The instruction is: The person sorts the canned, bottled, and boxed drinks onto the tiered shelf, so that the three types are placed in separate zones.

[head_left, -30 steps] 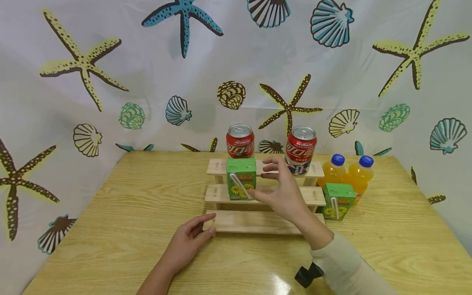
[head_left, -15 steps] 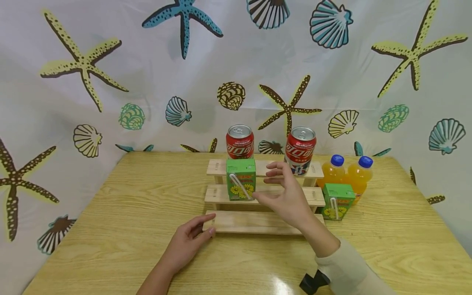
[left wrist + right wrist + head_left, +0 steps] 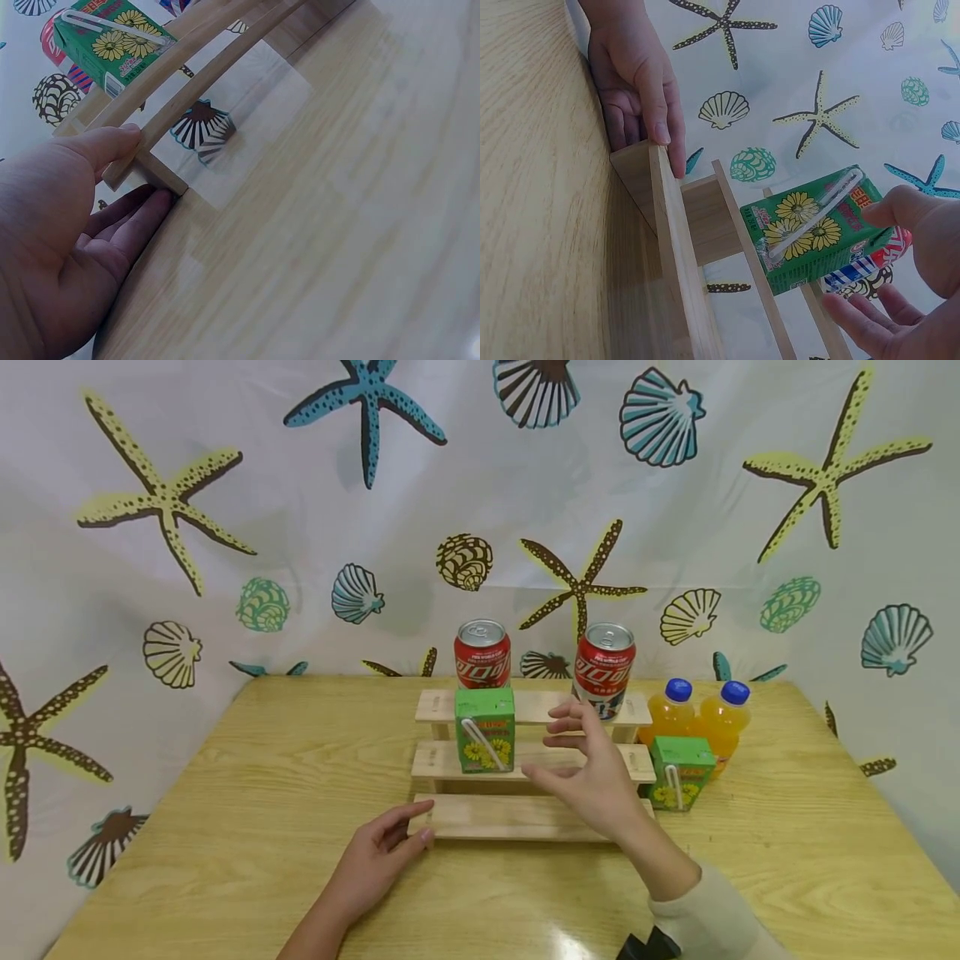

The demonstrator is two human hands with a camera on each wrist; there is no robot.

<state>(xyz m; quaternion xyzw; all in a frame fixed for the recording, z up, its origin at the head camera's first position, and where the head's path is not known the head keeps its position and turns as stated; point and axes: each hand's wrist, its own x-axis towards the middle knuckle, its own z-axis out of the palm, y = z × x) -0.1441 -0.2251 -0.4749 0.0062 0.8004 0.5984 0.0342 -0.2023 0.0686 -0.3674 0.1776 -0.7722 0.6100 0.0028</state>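
Note:
A three-step wooden display rack point(image 3: 525, 817) stands on the table. At its left end my left hand point(image 3: 378, 853) grips the lowest step, thumb on the front edge and fingers beside the end; the left wrist view shows this left hand point(image 3: 67, 225) close up. A green drink carton point(image 3: 485, 731) with a straw on its front stands upright on the middle step, toward the left. Just right of it is my right hand point(image 3: 592, 777), thumb and fingers spread apart with nothing between them. In the right wrist view the right hand point(image 3: 922, 277) overlaps the carton's edge.
On the top step stand two red soda cans, a left can point(image 3: 482, 656) behind the carton and a right can point(image 3: 604, 668). Right of the rack, a second green carton point(image 3: 681, 772) stands before two orange juice bottles point(image 3: 723, 718). A patterned cloth point(image 3: 315, 527) hangs behind.
My right hand has drawn slightly right and down, its thumb moving off the carton's lower right corner. The carton and left hand stay put; the head view has shifted a little.

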